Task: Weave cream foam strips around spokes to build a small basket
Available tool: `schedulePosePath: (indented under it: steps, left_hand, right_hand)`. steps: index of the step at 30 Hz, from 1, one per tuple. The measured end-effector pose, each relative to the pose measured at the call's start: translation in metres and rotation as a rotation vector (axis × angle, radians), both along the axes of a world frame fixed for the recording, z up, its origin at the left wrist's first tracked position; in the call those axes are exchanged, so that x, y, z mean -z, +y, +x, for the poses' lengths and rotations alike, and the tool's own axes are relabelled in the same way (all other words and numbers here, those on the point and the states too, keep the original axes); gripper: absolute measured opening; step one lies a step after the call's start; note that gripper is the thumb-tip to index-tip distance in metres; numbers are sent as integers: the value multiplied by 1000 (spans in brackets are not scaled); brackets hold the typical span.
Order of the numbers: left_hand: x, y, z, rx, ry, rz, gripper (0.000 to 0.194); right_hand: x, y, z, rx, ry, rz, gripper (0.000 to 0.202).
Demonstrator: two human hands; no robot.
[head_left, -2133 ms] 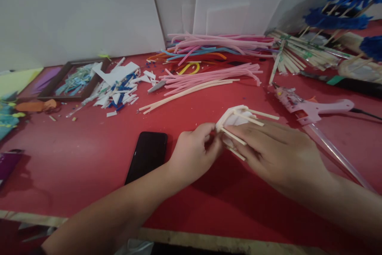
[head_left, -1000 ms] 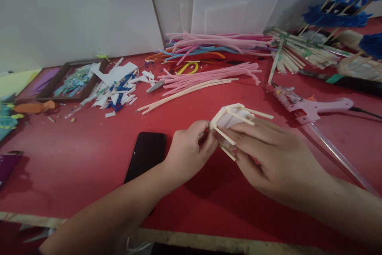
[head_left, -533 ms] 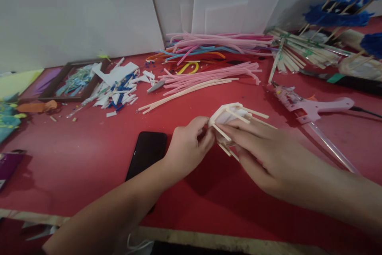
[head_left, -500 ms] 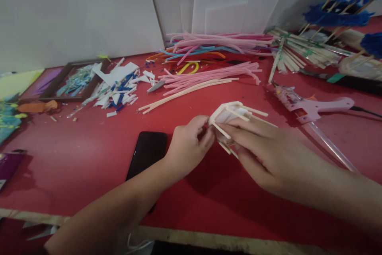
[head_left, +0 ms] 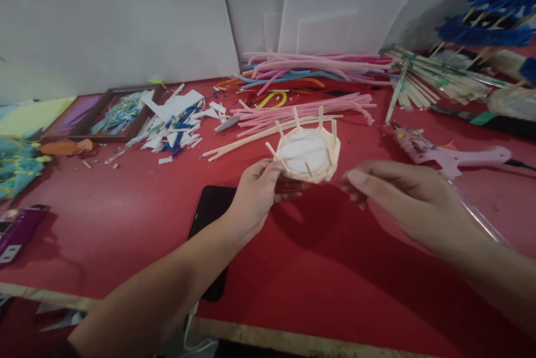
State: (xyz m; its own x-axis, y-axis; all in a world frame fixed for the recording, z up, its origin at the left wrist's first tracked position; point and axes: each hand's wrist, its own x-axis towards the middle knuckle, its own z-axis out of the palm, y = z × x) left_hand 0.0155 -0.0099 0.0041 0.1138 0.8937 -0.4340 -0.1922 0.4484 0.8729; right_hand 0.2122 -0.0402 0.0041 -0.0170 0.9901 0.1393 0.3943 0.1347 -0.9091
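A round craft base [head_left: 305, 152] with a white floor, a cream rim and several short wooden sticks standing up around it hangs above the red table. My left hand [head_left: 262, 187] grips its near left edge, thumb on top and fingers underneath. To the right of the base, apart from it, is my right hand [head_left: 389, 193], its thumb and fingers drawn together at the tips. Whether anything small is between those fingertips is hidden. Below my left wrist lies a black phone [head_left: 213, 213], partly covered by the forearm.
A pink glue gun [head_left: 469, 158] with a clear glue stick lies at right. Behind are pink pipe cleaners [head_left: 310, 108], bundled wooden sticks [head_left: 419, 87] and a blue fringed model [head_left: 486, 28]. White and blue scraps [head_left: 171, 126] and a brown frame [head_left: 84, 129] lie at left.
My right hand has let go of the base and moved right. The base has turned from its side to nearly level, sticks up, in my left hand. The camera view has shifted slightly.
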Motion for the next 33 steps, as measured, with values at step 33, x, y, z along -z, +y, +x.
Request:
schedulePosePath:
  steps: [33]
  left_hand:
    - [-2, -5, -1, 50, -126, -18, 10]
  right_hand:
    - [18, 0, 3, 50, -553, 639, 17]
